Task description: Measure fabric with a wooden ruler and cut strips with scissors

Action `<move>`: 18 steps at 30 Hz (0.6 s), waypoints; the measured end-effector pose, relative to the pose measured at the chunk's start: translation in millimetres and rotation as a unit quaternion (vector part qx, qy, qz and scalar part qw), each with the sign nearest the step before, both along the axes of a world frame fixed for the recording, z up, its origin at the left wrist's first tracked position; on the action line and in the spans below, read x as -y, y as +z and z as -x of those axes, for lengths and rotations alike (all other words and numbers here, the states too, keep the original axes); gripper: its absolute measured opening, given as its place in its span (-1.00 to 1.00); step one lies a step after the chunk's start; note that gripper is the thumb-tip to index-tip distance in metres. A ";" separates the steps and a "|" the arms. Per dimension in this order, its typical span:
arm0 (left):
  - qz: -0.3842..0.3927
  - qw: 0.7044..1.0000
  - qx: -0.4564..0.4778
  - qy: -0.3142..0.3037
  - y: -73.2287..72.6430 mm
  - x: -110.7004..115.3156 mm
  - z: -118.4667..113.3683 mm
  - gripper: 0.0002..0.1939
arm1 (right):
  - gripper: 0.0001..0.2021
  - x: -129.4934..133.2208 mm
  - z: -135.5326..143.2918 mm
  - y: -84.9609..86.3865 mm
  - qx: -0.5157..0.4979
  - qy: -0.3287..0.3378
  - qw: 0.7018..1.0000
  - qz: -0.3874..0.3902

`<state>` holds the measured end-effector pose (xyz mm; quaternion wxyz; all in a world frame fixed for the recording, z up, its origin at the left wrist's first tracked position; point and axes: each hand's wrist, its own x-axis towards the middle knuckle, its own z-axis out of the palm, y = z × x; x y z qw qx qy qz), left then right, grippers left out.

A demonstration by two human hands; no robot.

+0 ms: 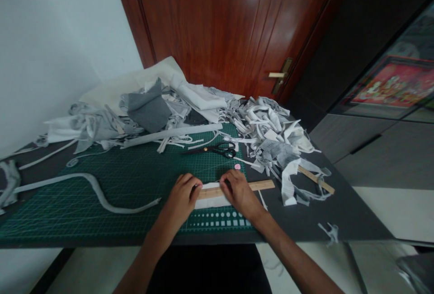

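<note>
A small white fabric piece (213,203) lies on the green cutting mat (135,194) with a wooden ruler (208,193) across it. My left hand (185,194) is closed at the fabric's left end, thumb and fingers pinched at its upper corner. With fingertips pinched together, my right hand (239,192) is at the fabric's upper edge, its palm over the ruler. The ruler's far end sticks out to the right of that hand. Black scissors (213,149) lie on the mat beyond my hands. A small pink piece (237,166) sits just above my right hand.
Grey and white fabric scraps (271,122) are heaped at the back and right. A folded dark grey cloth (145,106) lies at the back left. A long pale strip (98,190) curves over the mat's left side. Another wooden ruler (315,179) lies among scraps. Behind stands a wooden door (217,27).
</note>
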<state>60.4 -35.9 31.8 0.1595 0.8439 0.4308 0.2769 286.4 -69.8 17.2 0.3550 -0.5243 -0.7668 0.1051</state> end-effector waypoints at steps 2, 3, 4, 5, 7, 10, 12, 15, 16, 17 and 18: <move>0.003 1.000 0.012 0.001 -5.3 -0.6 2.0 -0.76 | -0.87 1.8 -4.6 -1.5 -0.013 -0.006 1.000 -0.001; 0.004 1.000 0.018 0.001 -7.7 -0.4 2.8 -0.75 | -0.86 3.1 -8.1 -2.4 -0.017 -0.013 1.000 -0.003; 0.004 1.000 0.023 0.000 -9.6 0.1 3.4 -0.75 | -0.85 4.7 -12.1 -3.2 -0.018 -0.022 1.000 -0.003; 0.002 1.000 0.027 0.000 -11.0 0.9 3.7 -0.75 | -0.85 6.3 -16.4 -3.8 -0.019 -0.031 0.999 0.000; -0.004 1.000 0.031 0.001 -12.3 3.0 3.2 -0.75 | -0.87 9.6 -24.1 -4.1 -0.023 -0.042 0.999 0.011; -0.009 1.000 0.024 0.006 -10.1 4.7 0.1 -0.77 | -0.86 12.8 -29.8 -3.0 -0.032 -0.041 0.998 0.025; -0.004 1.000 0.012 0.006 -6.6 3.6 -3.9 -0.80 | -0.84 13.5 -29.6 -2.5 -0.031 -0.040 0.998 0.023; 0.015 1.000 -0.007 -0.017 -1.2 -0.7 -12.5 -0.86 | -0.82 14.5 -27.3 -3.2 -0.023 -0.041 0.999 0.015; 0.022 0.999 -0.011 -0.030 -0.2 -2.3 -15.9 -0.88 | -0.81 15.4 -26.7 -3.5 -0.019 -0.042 0.999 0.012; 0.027 0.999 -0.012 -0.043 0.2 -3.8 -19.2 -0.90 | -0.80 16.6 -26.3 -3.7 -0.014 -0.043 0.999 0.010; 0.031 0.998 -0.011 -0.053 0.1 -4.9 -22.5 -0.91 | -0.79 18.2 -26.1 -3.7 -0.007 -0.042 0.999 0.008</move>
